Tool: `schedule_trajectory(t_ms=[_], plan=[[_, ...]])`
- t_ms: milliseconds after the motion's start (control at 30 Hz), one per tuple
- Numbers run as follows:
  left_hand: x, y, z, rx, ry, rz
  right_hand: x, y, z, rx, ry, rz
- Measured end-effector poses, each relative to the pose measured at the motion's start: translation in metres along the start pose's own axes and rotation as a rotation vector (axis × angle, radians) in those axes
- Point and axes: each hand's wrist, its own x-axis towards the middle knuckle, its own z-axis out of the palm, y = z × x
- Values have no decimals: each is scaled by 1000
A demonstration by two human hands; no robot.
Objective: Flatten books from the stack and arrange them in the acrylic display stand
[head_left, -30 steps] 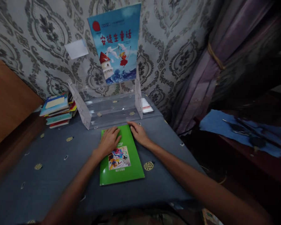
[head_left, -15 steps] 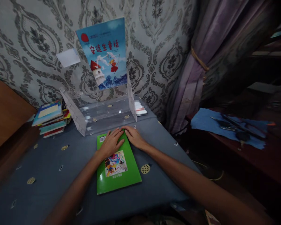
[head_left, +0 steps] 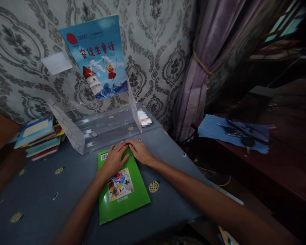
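Observation:
A green book (head_left: 124, 207) lies flat on the cloth-covered table, with a barcode and a colourful picture upside down to me. My left hand (head_left: 114, 158) rests flat across its upper part, fingers stretched and thumb apart. At the book's top right corner, my right hand (head_left: 140, 152) has its fingers bent and closed on the edge; its fingertips meet those of the left hand and are partly hidden. Just beyond both hands stands a clear acrylic book stand (head_left: 75, 137). A blue storybook (head_left: 99, 59) with red Chinese characters stands upright at its back.
To the left, several books (head_left: 40, 136) are stacked. A pixelated white item (head_left: 144, 117) lies by the stand's right side. Over on the right, a dark red surface (head_left: 277, 170) bears a blue cloth (head_left: 207, 131) with dark tools on it. A purple curtain (head_left: 188, 102) hangs behind.
My view has turned a little to the right, so everything sits further left. Both hands stay at the top of the green book, which lies in the same place.

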Motion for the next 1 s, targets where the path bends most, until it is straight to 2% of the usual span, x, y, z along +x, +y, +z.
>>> schedule_trajectory(t_ms=[433,533,633,800,933,1000], plan=[[0,3,-2,5,-4,-37,-1,-14,-5,-50,-20,22],[1,13,-3,29,-15,-102,-1,-15,-5,-63,-21,28],[3,32,-4,85,-31,-222,-1,-15,-5,-58,-36,16],[10,55,-8,110,-114,-351,1,-11,-5,-50,-61,54],[12,56,-17,60,-222,-355,4,-10,-6,-49,-45,106],[9,52,-24,28,-282,-303,5,-10,-8,-47,-16,134]])
